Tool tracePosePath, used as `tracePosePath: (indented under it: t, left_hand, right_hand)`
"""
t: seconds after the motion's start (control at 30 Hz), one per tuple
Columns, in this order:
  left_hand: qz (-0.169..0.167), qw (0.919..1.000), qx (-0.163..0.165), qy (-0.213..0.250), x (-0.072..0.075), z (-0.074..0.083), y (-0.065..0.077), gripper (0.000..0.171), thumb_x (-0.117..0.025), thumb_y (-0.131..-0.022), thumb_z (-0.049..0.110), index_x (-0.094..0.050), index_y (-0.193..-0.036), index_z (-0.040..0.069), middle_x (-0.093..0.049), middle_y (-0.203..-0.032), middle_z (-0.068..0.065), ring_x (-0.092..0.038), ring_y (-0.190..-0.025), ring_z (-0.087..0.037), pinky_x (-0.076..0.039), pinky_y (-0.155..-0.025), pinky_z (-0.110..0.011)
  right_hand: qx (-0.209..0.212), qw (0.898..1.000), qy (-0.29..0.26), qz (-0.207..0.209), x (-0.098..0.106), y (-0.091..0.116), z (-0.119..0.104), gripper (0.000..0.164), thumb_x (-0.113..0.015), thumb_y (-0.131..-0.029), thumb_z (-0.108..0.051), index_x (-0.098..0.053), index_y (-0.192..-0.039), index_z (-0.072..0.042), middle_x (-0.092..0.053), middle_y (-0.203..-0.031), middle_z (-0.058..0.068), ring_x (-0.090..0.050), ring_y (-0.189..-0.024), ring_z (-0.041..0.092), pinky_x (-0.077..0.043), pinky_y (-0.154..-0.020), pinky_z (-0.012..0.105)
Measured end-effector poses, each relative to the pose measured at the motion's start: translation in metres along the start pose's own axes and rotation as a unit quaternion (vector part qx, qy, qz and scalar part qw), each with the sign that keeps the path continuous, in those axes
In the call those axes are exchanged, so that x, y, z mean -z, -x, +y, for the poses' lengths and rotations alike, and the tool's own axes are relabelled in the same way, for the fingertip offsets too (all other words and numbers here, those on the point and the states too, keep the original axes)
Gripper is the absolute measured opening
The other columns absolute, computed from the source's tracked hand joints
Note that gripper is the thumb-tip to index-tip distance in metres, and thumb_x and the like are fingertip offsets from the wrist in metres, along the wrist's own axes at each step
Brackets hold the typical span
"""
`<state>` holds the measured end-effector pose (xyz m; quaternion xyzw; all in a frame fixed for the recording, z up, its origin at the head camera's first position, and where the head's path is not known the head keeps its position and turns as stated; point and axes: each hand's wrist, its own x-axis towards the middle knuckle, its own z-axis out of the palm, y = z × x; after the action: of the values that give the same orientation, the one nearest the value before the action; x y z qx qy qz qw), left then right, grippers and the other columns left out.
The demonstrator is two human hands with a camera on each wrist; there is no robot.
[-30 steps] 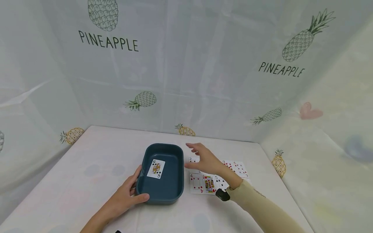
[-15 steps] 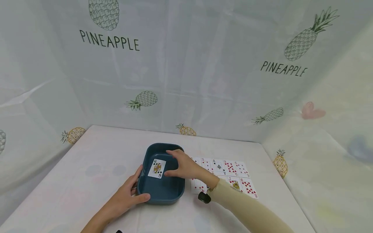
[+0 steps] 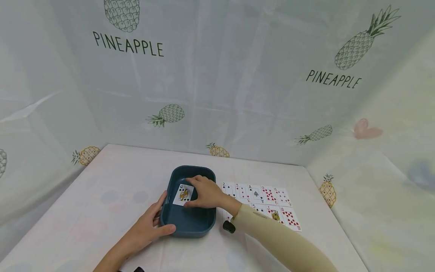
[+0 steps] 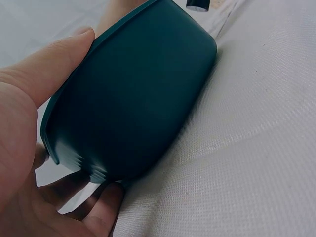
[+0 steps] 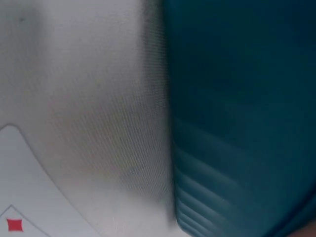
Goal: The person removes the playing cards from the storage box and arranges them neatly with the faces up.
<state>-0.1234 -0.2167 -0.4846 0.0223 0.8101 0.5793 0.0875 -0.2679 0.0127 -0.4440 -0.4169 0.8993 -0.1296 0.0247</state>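
A dark teal plastic tub (image 3: 190, 224) stands on the cloth-covered table. Inside it, face up on the bottom, lies a queen playing card (image 3: 182, 195). My left hand (image 3: 146, 230) grips the tub's left side, thumb over the rim. In the left wrist view the fingers (image 4: 106, 207) curl against the tub's lower wall. My right hand (image 3: 205, 192) is inside the tub at the card's right side. Its fingers are spread past the card's top edge and its thumb lies near the bottom edge. Whether they touch the card cannot be seen. The right wrist view shows mostly the tub's outer wall (image 5: 237, 123).
Two rows of face-up playing cards lie right of the tub, among them an ace of spades (image 3: 256, 193) and a ten of hearts (image 3: 290, 218). My right sleeve (image 3: 272, 236) covers part of the lower row. A pineapple-print curtain (image 3: 231, 83) hangs behind the table.
My right hand has moved left from above the card rows, over the tub's right rim, down to the queen card. My left hand keeps its hold on the tub.
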Motion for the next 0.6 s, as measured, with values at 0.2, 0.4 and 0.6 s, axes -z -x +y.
tracePosePath:
  t: [0.2,0.4,0.6]
  left_hand:
    - [-0.003,0.9999,-0.010,0.007,0.000,-0.001,-0.001,0.106,-0.082,-0.093,0.039,-0.012,-0.172,0.034,-0.022,-0.171,-0.024,-0.046,-0.148,-0.040,-0.052,-0.111,-0.040]
    - [-0.011,0.9995,-0.021,0.019,0.001,-0.001,-0.002,0.105,-0.081,-0.095,0.034,-0.010,-0.172,0.033,-0.021,-0.171,-0.025,-0.043,-0.150,-0.041,-0.052,-0.112,-0.039]
    - [-0.013,0.9994,-0.021,0.023,0.001,-0.003,-0.003,0.104,-0.081,-0.096,0.033,-0.010,-0.172,0.033,-0.020,-0.171,-0.025,-0.042,-0.151,-0.042,-0.051,-0.112,-0.038]
  right_hand:
    - [-0.019,0.998,0.061,-0.020,-0.007,-0.007,-0.003,0.095,-0.080,-0.086,-0.066,-0.049,-0.161,-0.016,-0.058,-0.152,0.005,-0.057,-0.135,0.022,-0.049,-0.113,0.040]
    - [-0.038,0.995,0.077,-0.043,-0.006,-0.010,-0.009,0.095,-0.080,-0.085,-0.068,-0.052,-0.158,-0.015,-0.057,-0.153,0.006,-0.057,-0.135,0.024,-0.048,-0.114,0.042]
    - [-0.053,0.993,0.090,-0.051,-0.008,-0.013,-0.011,0.093,-0.079,-0.085,-0.069,-0.053,-0.157,-0.016,-0.057,-0.151,0.004,-0.057,-0.132,0.023,-0.049,-0.113,0.042]
